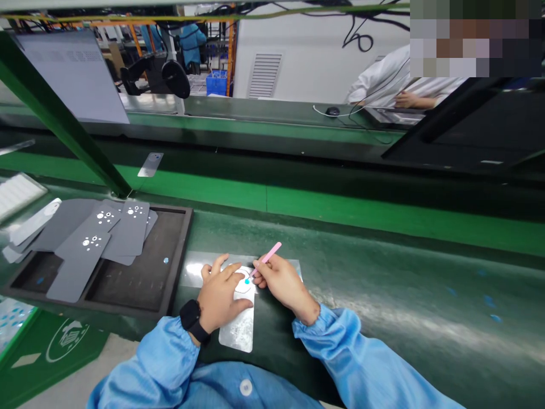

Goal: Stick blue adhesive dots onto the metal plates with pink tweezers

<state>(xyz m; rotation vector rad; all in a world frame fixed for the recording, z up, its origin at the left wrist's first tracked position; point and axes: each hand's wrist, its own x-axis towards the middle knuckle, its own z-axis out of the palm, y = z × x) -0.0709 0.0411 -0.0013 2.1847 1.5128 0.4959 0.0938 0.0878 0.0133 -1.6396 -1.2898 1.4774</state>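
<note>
A pale, shiny phone-back-shaped panel (239, 332) lies on the green work surface in front of me. Over its upper left part rests my left hand (221, 292), fingers spread, pressing or touching the panel. Pinched in my right hand (276, 278) is a pink pair of tweezers (272, 251), its lower end at a small blue dot (247, 281) near the panel's top. Whether the tip grips the dot cannot be made out. A clear plastic sheet (193, 278) lies around and partly under the panel's upper end.
On the left, a dark tray (181, 244) holds several grey phone-shaped panels (80, 272). Beyond the bench, another panel (150, 164) lies on the green strip. A green post (63, 108) slants at left. Small blue bits (489, 301) lie at right. A person in white (383, 74) sits across.
</note>
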